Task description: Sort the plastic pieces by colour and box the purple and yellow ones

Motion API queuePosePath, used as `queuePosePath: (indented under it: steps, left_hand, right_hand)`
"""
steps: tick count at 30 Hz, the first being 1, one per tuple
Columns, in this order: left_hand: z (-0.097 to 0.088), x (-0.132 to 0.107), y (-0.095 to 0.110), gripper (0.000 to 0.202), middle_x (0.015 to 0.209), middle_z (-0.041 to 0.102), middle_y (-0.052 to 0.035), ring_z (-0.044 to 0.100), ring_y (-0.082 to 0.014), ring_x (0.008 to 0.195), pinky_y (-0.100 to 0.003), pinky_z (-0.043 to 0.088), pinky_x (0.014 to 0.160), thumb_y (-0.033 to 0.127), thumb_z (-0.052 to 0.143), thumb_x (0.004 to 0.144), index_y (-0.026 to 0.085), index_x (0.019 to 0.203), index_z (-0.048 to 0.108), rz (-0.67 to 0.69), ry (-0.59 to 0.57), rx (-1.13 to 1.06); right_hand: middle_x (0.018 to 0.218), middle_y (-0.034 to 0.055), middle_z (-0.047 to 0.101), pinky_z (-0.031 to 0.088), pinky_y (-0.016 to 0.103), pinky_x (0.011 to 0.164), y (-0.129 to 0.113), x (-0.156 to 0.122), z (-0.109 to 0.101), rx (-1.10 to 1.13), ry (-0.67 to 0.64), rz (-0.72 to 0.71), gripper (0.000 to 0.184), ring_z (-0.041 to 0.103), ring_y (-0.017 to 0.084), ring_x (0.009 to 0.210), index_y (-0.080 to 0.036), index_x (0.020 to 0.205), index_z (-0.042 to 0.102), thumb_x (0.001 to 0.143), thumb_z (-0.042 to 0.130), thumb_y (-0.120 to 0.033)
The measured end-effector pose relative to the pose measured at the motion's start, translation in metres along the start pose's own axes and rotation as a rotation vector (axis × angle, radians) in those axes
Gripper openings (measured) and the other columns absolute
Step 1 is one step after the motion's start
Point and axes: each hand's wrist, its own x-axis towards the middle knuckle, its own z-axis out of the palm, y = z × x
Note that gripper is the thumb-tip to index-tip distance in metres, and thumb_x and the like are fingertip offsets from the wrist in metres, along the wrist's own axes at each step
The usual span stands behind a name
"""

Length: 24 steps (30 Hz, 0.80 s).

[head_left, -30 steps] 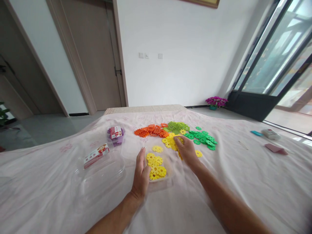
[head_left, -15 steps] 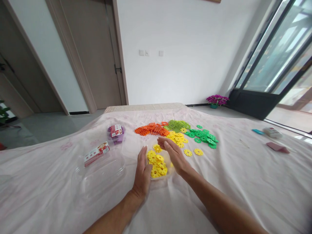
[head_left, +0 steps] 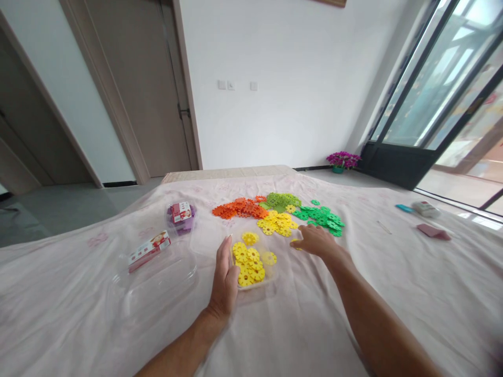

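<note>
My left hand (head_left: pixel 225 280) grips the left side of a clear plastic box (head_left: pixel 257 285), thumb at its rim and fingers along the outer wall. Inside lie yellow snowflake discs (head_left: pixel 247 264), several of them overlapping. My right hand (head_left: pixel 316 242) is to the right of the box, palm down, with fingers reaching forward and the thumb apart. Its thumb is over a loose yellow disc (head_left: pixel 295 244) that is mostly hidden. Just beyond the box spreads a pile of yellow discs (head_left: pixel 279 223). One yellow disc (head_left: pixel 269 257) shows through the box's right wall.
Behind are piles of orange discs (head_left: pixel 239 208), light green discs (head_left: pixel 281 200) and green discs (head_left: pixel 322 217). To the left sit a lidded box of purple pieces (head_left: pixel 181 217) and a clear labelled lid (head_left: pixel 157 283). A pink cloth (head_left: pixel 433 231) lies far right.
My right hand has moved right, away from above the box, to the loose yellow discs. My left hand keeps its hold on the box. The view has shifted slightly.
</note>
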Motion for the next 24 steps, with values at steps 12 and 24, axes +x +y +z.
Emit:
queuePosePath:
  steps: [12,24]
  left_hand:
    - [0.000,-0.001,0.002,0.066,0.155,0.035,-0.0109,0.025,-0.0250,0.147,-0.041,0.020,0.123,0.018,0.049,0.078,0.015,0.143,0.041,0.000,-0.001,0.008]
    - [0.001,-0.001,0.003,0.064,0.155,0.035,-0.0104,0.026,-0.0223,0.147,-0.039,0.019,0.123,0.018,0.049,0.080,0.016,0.143,0.040,-0.030,0.003,0.035]
  right_hand:
    - [0.102,0.0104,0.063,0.039,0.026,0.072,0.012,0.016,0.018,0.175,0.017,-0.201,0.031,0.059,0.022,0.093,-0.016,0.102,0.067,0.071,0.066,-0.022]
    - [0.087,0.0036,0.065,0.042,0.023,0.056,-0.039,-0.010,-0.001,0.869,0.122,-0.376,0.019,0.057,0.013,0.065,-0.017,0.093,0.062,0.076,0.059,-0.023]
